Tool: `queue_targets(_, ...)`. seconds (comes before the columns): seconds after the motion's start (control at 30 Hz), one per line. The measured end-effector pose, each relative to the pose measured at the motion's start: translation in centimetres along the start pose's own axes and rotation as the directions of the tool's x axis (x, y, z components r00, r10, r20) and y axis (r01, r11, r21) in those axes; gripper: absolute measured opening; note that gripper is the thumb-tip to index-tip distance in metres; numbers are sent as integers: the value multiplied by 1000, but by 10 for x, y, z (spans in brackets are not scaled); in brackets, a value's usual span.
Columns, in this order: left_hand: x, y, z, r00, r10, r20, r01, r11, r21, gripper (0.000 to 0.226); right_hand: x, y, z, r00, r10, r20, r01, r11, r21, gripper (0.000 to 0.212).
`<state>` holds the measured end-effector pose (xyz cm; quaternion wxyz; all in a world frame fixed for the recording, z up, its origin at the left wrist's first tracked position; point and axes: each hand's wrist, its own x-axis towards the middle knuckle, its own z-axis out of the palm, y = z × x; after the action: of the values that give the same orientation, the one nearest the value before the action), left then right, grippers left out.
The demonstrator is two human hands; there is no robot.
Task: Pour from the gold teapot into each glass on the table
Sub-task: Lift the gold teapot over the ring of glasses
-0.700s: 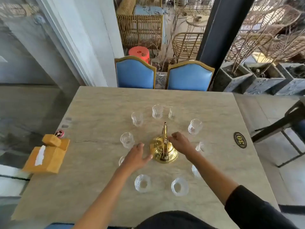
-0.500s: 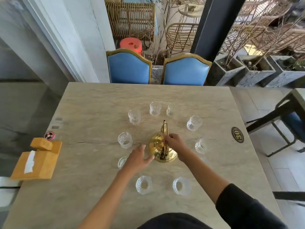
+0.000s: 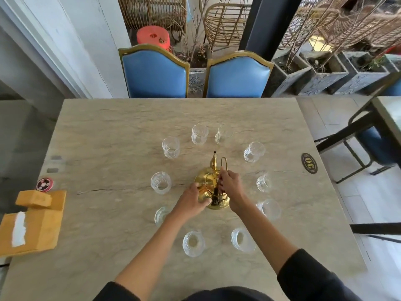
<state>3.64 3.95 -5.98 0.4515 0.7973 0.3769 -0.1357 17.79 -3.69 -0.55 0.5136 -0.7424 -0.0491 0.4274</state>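
The gold teapot (image 3: 209,183) stands in the middle of the stone table (image 3: 112,131), spout pointing away from me. My right hand (image 3: 231,185) is closed around its wire handle, which sticks up past the fingers. My left hand (image 3: 192,200) presses against the pot's left side. Several clear cut glasses ring the pot, among them one at far left (image 3: 170,147), one at far right (image 3: 253,151), one to the left (image 3: 160,182) and two near me (image 3: 193,243) (image 3: 242,239). One glass on the left (image 3: 160,215) is partly hidden by my left forearm.
An orange tissue box (image 3: 32,222) sits at the table's left edge, a small round coaster (image 3: 44,184) behind it. A black "30" table marker (image 3: 309,163) lies at the right. Two blue chairs (image 3: 154,72) (image 3: 237,78) stand at the far edge. Another table (image 3: 388,114) is at right.
My right hand has moved from beside the pot onto its handle and lifted the handle upright. My left hand slid in against the pot's side. The view has tilted down.
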Motion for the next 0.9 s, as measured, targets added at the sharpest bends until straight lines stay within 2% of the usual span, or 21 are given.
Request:
queue_targets(0.1, 6, 6, -4, 1000, -28, 5, 29, 999, -23, 91, 0, 0, 2, 1000, -9, -23, 9, 1000, 6, 28)
queue_targets(0.23, 6, 11, -10, 1000, -11, -23, 10, 999, -54, 67, -4, -4, -1, 1000, -16, -12, 16, 1000, 12, 30)
queue_targets(0.4, -3, 15, -12, 997, -30, -71, 17, 984, -178, 83, -21, -16, -6, 996, -89, 20, 89, 996, -1, 33)
queue_targets(0.5, -6, 18, -6, 984, -69, -163, 27, 968, -251, 96, -45, -32, -15, 985, -162, 60, 163, 987, -9, 37)
queue_targets(0.67, -26, 39, 1, 962, -9, -271, -84, 940, -329, 112, -98, -59, -38, 956, -256, 142, 265, 963, -44, 39)
queue_targets(0.73, -48, 57, -1, 958, 25, -287, -123, 938, -326, 110, -118, -66, -49, 943, -287, 166, 298, 954, -41, 40)
queue_targets(0.9, -87, 82, 13, 976, 45, -215, -118, 933, -339, 138, -161, -63, -80, 924, -332, 192, 352, 933, -79, 38)
